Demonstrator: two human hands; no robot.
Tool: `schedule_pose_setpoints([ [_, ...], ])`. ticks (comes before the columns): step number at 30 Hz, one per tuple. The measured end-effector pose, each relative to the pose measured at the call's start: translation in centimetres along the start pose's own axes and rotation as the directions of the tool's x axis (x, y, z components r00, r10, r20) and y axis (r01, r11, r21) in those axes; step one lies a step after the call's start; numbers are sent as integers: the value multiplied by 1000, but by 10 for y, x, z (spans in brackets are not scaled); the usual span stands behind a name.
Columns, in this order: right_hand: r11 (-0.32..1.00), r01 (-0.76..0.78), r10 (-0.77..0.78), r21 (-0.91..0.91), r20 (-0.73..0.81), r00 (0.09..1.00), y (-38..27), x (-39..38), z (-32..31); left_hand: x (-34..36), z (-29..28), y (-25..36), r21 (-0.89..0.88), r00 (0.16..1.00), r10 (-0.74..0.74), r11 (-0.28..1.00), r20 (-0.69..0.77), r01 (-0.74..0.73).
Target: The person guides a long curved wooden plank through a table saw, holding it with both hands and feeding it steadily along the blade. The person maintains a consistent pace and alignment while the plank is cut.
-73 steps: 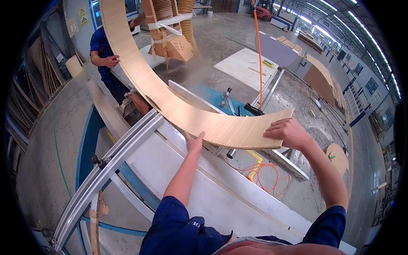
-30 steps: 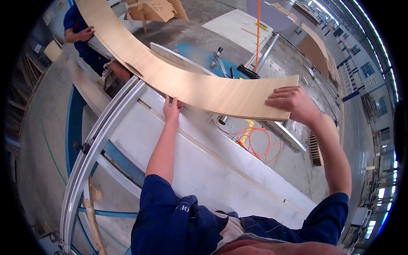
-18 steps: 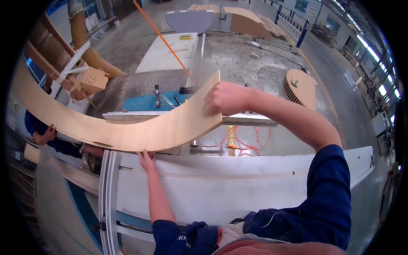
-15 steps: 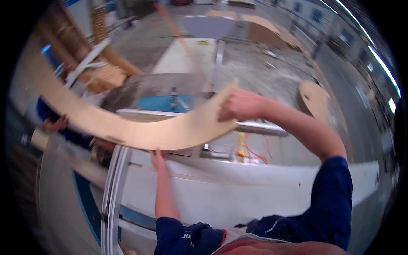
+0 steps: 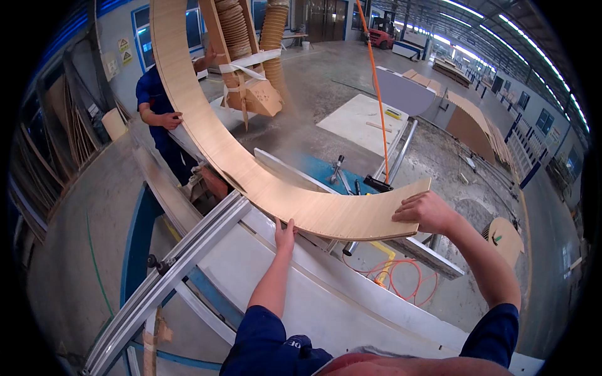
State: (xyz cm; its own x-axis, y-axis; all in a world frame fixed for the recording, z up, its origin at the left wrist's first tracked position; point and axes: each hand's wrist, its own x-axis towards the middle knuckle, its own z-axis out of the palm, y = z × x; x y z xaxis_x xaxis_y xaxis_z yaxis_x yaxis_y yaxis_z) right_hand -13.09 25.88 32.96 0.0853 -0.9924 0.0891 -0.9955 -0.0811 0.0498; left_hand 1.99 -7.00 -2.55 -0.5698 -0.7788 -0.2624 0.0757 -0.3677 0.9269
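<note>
A long, curved strip of bent plywood (image 5: 269, 185) arcs from the top left across to the right, pale with a wood-grain face. My right hand (image 5: 425, 213) grips its right end, fingers over the face. On the near edge, lower in the curve, my left hand (image 5: 285, 233) holds the strip, thumb and a finger showing while the rest is hidden. At the left, a co-worker in dark blue has a hand (image 5: 168, 120) on the strip's outer edge. Beneath the strip lies a white machine table (image 5: 301, 285), with an aluminium rail (image 5: 169, 282) crossing at the left.
Ribbed dust hoses (image 5: 276, 28) and a taped wooden hood (image 5: 260, 97) stand beyond the curve. An orange hose (image 5: 378, 94) hangs down past a blue surface with a clamp (image 5: 337, 168). Curved panels (image 5: 473, 125) stand at the far right; a rounded wood piece (image 5: 505, 241) sits nearer.
The view has swung, showing more of the hall and co-worker. In it, the strip and both my hands appear farther right, and the right hand lower. Both hands stay on the strip.
</note>
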Motion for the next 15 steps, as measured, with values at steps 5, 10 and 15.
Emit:
schedule_pose_setpoints([
  [5,1000,7,-7,-1,-10,1000,1,0,2,-4,2,4,78,998,61,995,-2,-61],
  [10,1000,-25,25,-9,13,1000,-4,2,-4,1,-1,-2,42,999,35,999,-25,-34],
  [15,1000,-16,16,0,11,1000,1,1,2,5,-1,-3,58,999,26,998,-34,-24],
])
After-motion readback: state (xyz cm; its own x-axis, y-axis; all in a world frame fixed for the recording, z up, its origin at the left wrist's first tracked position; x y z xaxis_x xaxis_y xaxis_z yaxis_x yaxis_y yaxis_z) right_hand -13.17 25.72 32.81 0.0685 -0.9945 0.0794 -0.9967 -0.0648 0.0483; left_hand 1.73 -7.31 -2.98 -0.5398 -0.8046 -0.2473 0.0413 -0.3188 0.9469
